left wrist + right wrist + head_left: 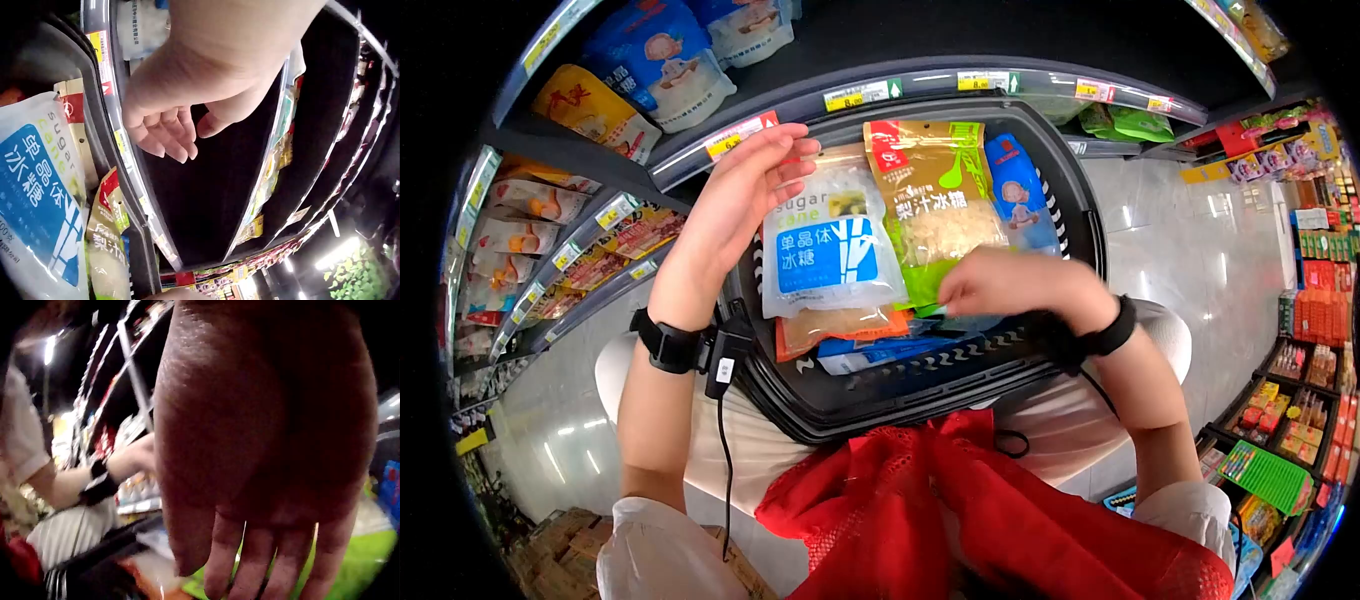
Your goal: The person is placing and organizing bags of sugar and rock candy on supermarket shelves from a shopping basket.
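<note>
A black shopping basket (765,408) on the person's lap holds several bags of rock sugar. My left hand (745,190) is raised over the basket's left rim, fingers loosely bent and holding nothing. Just under it lies a white bag with a blue label (828,262), marked "sugar cane". My right hand (1025,285), blurred, hangs over the lower part of a gold and green bag (935,185). In the right wrist view its fingers (256,559) reach down, slightly apart, with no thing between them. A blue bag (1022,185) stands at the basket's right side.
An orange-edged bag (800,335) and a blue and white packet (845,357) lie lower in the basket. Shelves with price tags (862,96) curve close around its far side. Blue sugar bags (662,65) and a yellow bag (590,105) sit on the upper-left shelf.
</note>
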{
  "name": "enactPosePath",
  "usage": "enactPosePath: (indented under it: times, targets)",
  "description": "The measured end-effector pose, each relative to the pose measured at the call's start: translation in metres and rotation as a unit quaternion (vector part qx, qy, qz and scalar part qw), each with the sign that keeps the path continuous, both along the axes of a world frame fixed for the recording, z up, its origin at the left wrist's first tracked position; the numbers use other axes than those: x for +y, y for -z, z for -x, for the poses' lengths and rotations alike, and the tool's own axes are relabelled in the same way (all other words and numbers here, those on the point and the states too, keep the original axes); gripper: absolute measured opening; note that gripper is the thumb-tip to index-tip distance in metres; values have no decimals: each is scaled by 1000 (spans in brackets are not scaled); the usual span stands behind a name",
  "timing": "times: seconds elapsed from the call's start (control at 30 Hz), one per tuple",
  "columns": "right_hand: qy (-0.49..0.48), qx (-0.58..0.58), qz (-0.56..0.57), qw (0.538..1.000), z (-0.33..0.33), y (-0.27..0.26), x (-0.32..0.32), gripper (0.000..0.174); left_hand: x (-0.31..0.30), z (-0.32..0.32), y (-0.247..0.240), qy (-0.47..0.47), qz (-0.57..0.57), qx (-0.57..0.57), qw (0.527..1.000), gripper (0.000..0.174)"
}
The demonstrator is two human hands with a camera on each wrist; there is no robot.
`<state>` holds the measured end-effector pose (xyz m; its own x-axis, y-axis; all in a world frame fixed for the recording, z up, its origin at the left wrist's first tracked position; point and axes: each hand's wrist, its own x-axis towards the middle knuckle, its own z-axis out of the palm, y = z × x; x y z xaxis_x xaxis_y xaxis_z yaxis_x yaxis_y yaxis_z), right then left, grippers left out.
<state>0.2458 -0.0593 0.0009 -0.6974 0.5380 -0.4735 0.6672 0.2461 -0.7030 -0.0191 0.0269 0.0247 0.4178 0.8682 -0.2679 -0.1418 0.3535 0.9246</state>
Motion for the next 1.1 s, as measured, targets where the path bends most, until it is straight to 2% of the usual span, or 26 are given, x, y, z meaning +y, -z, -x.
enactPosePath:
  times: [0.03, 0.1, 0.27, 0.57, 0.7, 0.77, 0.8, 0.87, 0.9, 0.97, 1.03, 1.1]
  targets:
    - [-52, -45, 3, 998, 12, 1, -8, 20, 0, -2, 3, 7, 0, 8, 1000, 29]
    - [-98, -134, -67, 984, 17, 8, -25, 21, -2, -5, 5, 19, 3, 16, 1000, 29]
    - [-168, -227, -51, 958, 12, 24, -34, 14, -6, -5, 6, 39, 10, 17, 999, 28]
    - [-124, -183, -151, 964, 12, 40, -42, 11, -11, 2, -1, 28, -13, 13, 999, 28]
    - [-131, -136, -173, 967, 24, 11, -46, 10, -12, 4, -2, 44, -23, 12, 999, 30]
    - [-123, -67, -200, 970, 28, -11, -42, 9, -16, 1, -4, 30, -26, 12, 999, 28]
    - [-126, -67, -200, 969, 30, -21, -39, 9, -18, -1, -6, 56, -36, 32, 997, 29]
    - [-53, 19, -298, 953, 35, -37, -36, 7, -24, -10, -8, 111, -64, 77, 989, 36]
    - [-52, 19, -296, 954, 34, -42, -35, 7, -26, -14, -7, 112, -62, 77, 989, 36]
    - [74, 169, -377, 908, 31, -49, -31, 10, -30, -21, -3, 256, -159, 49, 952, 41]
    - [144, 280, -407, 858, 26, -56, -24, 7, -41, -28, 1, 344, -170, 32, 923, 57]
    - [209, 260, -445, 831, 14, -71, -20, 6, -51, -30, -6, 438, -186, 103, 874, 70]
